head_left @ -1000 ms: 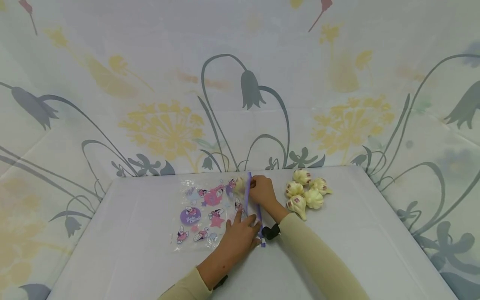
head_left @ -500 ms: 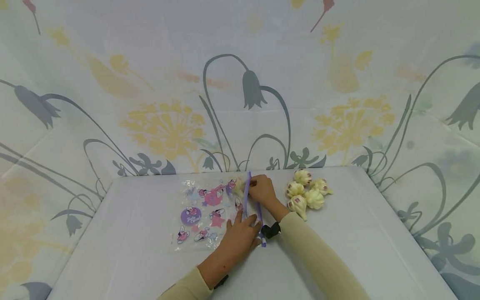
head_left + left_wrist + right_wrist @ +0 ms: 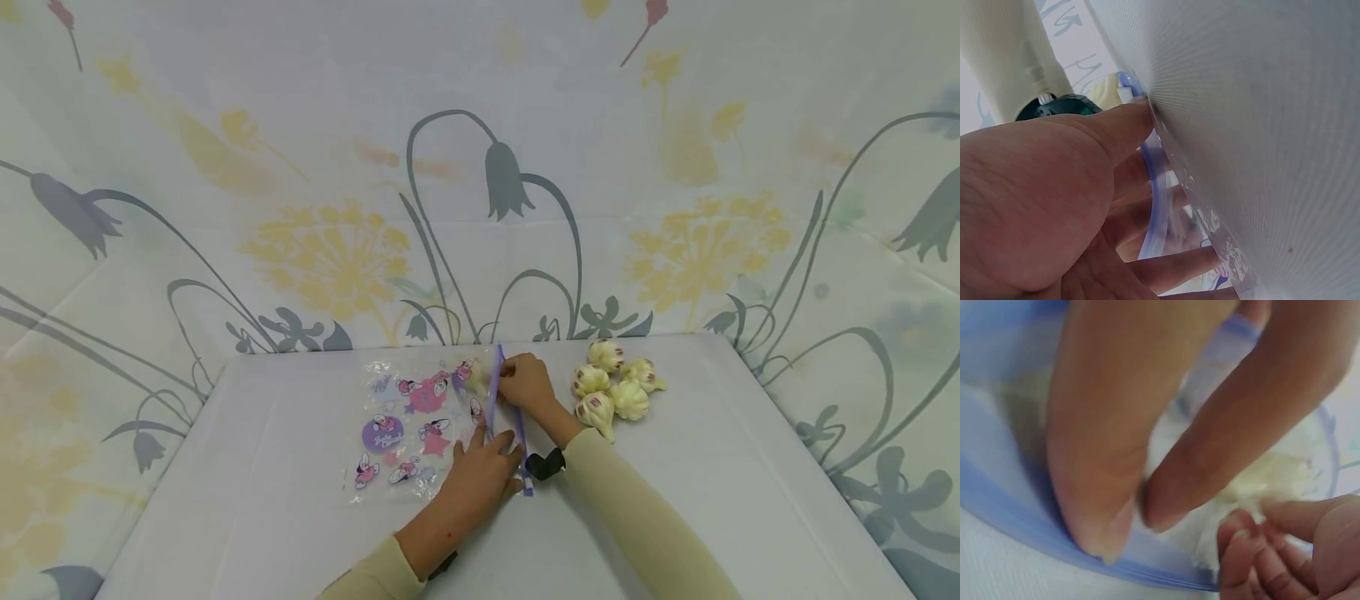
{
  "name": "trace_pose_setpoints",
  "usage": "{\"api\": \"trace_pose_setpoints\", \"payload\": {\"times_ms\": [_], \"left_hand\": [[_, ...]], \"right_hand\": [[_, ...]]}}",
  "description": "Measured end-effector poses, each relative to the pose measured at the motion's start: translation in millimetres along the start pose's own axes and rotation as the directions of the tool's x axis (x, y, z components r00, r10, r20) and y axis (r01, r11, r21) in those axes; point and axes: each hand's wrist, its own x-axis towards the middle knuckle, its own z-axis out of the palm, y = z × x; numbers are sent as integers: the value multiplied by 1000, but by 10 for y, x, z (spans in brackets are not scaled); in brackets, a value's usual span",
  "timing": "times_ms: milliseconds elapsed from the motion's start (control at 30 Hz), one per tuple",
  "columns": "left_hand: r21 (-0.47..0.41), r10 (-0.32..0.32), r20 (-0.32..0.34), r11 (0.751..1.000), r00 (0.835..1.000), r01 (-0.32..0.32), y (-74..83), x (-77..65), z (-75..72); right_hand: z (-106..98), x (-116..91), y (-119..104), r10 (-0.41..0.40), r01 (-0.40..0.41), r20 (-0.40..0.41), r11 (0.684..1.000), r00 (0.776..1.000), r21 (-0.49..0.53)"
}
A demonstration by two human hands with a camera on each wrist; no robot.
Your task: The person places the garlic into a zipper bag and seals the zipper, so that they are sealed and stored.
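Observation:
A clear zip bag [image 3: 411,435] with pink and purple cartoon prints lies flat on the white table, its purple-edged mouth [image 3: 492,393] facing right and parted. My left hand [image 3: 480,473] rests on the bag near that mouth with its fingers spread; in the left wrist view the purple zip strip [image 3: 1158,206] runs between thumb and fingers. At the far part of the mouth, my right hand [image 3: 528,383] pinches the stem end of a garlic bulb [image 3: 1269,478], whose body is inside the bag. The left hand's fingers [image 3: 1100,444] loom large in the right wrist view.
Several more garlic bulbs [image 3: 628,398] sit grouped to the right of the right hand, close to the forearm. A flower-printed cloth wall [image 3: 480,275] rises directly behind the table's back edge.

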Motion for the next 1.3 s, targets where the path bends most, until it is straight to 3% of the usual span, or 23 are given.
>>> {"api": "trace_pose_setpoints", "payload": {"times_ms": [167, 367, 667, 933, 1167, 1300], "left_hand": [[-12, -7, 12, 1000, 1000, 7, 4, 13, 18], [7, -12, 22, 1000, 1000, 12, -2, 18, 29], [-27, -20, 41, 999, 999, 21, 9, -7, -26], [-27, -25, 55, 999, 998, 27, 10, -2, -26], [-25, -27, 54, 999, 998, 29, 16, 1, -31], [-16, -30, 51, 999, 998, 31, 19, -3, -40]], "right_hand": [[-114, -118, -62, 21, -21, 15, 999, 1000, 45], [-221, -292, -152, -33, 33, -7, 999, 999, 24], [-345, -571, -224, -96, 105, -131, 993, 987, 60], [-472, -788, -179, -207, 197, -246, 978, 947, -68], [-606, -952, -116, -164, 147, -268, 986, 949, -84], [-665, -1031, -75, -189, 163, -274, 980, 943, -115]]}}
